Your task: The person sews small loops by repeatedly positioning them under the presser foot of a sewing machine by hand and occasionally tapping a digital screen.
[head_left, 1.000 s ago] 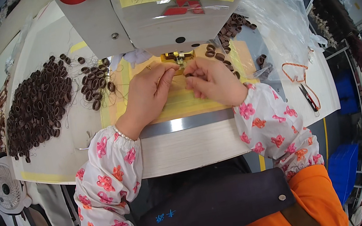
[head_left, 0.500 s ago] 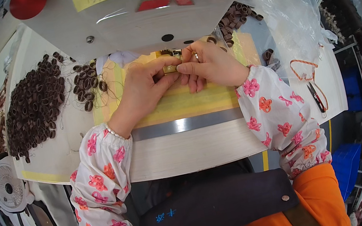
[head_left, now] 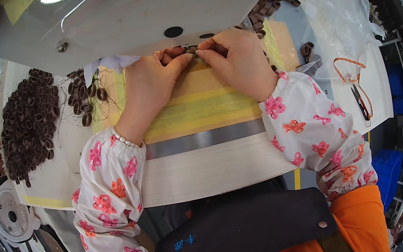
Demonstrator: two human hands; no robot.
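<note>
Under the grey sewing machine head, both of my hands meet at the work point. My left hand is closed, its thumb and forefinger pinching one side of a small brown loop. The thumb and fingers of my right hand press on the loop's other side. Fingers and the overhanging machine hide most of it. Yellow tape covers the work surface below my wrists. Left of my left hand lie a small cluster of brown loops with loose threads and a big heap of similar loops.
More brown loops lie at the back right beside a clear plastic bag. Small scissors on an orange cord rest at the table's right. A metal strip crosses the front. A white fan stands at left.
Both hands have moved forward with the small loop, further under the machine head. The right fingers have curled in. The whole view has shifted, so the machine looms larger.
</note>
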